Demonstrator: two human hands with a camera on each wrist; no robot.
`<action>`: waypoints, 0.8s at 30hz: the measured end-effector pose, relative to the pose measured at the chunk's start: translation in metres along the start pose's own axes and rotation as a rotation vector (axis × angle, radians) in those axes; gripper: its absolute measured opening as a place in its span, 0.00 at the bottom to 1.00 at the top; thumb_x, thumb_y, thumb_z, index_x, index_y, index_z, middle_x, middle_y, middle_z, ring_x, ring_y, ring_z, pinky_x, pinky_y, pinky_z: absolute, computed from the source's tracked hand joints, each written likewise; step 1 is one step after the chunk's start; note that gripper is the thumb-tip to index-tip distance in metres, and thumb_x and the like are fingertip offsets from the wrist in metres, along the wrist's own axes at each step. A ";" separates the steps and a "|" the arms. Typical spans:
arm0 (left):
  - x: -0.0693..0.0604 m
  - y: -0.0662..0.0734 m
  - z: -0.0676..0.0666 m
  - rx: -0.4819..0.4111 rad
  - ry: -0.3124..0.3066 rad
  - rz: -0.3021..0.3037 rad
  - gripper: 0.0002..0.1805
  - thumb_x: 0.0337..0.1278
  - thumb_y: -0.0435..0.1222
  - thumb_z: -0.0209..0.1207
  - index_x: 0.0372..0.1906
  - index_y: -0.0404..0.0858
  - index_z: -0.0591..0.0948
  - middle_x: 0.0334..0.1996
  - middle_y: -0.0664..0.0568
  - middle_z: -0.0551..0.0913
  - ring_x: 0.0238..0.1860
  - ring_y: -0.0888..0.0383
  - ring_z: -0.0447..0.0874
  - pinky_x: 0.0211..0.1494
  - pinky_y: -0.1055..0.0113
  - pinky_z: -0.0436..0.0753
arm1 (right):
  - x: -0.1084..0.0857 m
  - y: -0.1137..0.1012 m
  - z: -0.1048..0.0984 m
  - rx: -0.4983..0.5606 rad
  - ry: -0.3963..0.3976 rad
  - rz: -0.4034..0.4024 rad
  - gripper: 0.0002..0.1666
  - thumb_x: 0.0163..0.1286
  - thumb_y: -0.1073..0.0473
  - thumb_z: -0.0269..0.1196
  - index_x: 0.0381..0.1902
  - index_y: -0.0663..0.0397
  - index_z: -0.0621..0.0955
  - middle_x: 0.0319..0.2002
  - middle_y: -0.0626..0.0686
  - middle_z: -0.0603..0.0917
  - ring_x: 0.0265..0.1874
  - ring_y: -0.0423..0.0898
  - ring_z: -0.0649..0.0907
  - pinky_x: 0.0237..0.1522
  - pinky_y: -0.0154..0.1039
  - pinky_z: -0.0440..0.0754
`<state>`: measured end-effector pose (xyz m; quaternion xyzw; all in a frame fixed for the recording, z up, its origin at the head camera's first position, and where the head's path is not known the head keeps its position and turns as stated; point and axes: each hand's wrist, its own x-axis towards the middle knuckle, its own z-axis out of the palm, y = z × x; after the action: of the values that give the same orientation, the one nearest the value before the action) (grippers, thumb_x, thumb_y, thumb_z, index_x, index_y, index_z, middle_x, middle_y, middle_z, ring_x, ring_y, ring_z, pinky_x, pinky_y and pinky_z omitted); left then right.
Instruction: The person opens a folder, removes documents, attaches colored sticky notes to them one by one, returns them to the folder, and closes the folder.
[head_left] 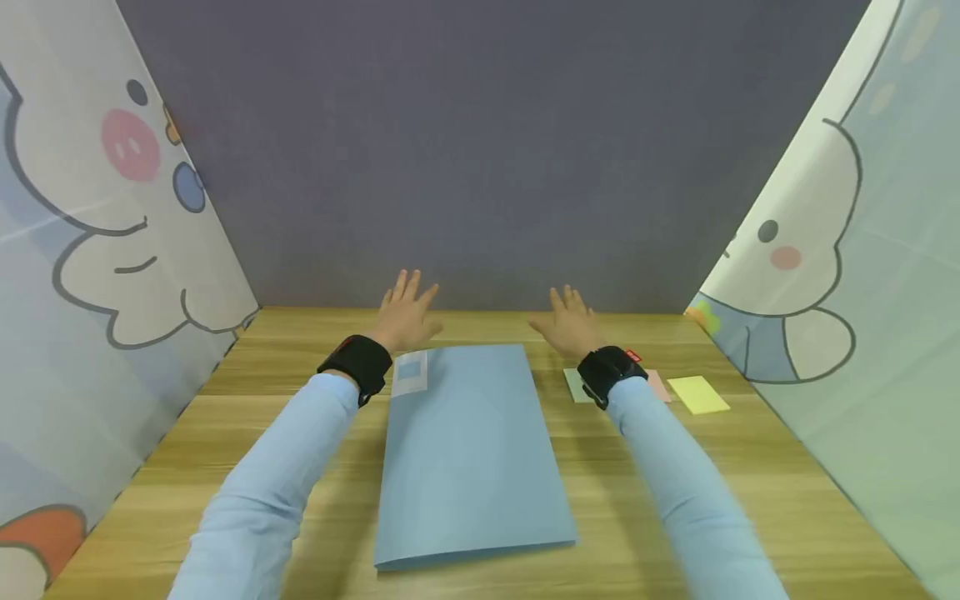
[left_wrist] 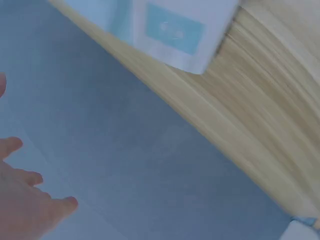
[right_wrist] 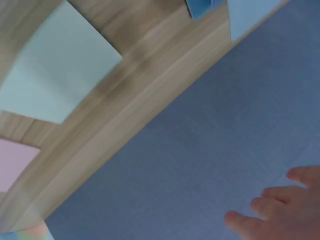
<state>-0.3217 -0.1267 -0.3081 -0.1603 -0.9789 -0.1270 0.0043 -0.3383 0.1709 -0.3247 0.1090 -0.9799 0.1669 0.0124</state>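
A light blue folder lies on the table with its near edge slightly lifted. Its far left corner carries a white label with a blue patch. Beyond that corner my left hand hovers with fingers spread, holding nothing. My right hand is also spread and raised, to the right of the folder's far end. Below the right wrist lie a pale green paper square and a pink one, both partly hidden in the head view. Farther right is a yellow paper square.
The wood-grain table ends at an upright dark grey panel. Cartoon-printed curtains stand along the left and right sides. Each wrist wears a black band.
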 end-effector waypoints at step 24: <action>-0.134 0.024 0.045 -0.080 -0.149 0.279 0.37 0.58 0.47 0.57 0.69 0.39 0.58 0.71 0.38 0.49 0.70 0.37 0.45 0.65 0.43 0.59 | -0.135 0.030 0.045 0.091 -0.057 -0.197 0.32 0.69 0.51 0.53 0.64 0.67 0.64 0.55 0.65 0.75 0.48 0.56 0.79 0.53 0.51 0.74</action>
<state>-0.1855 -0.1348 -0.3525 -0.3035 -0.9389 -0.1517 -0.0571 -0.2127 0.2115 -0.3854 0.2101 -0.9557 0.2061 -0.0043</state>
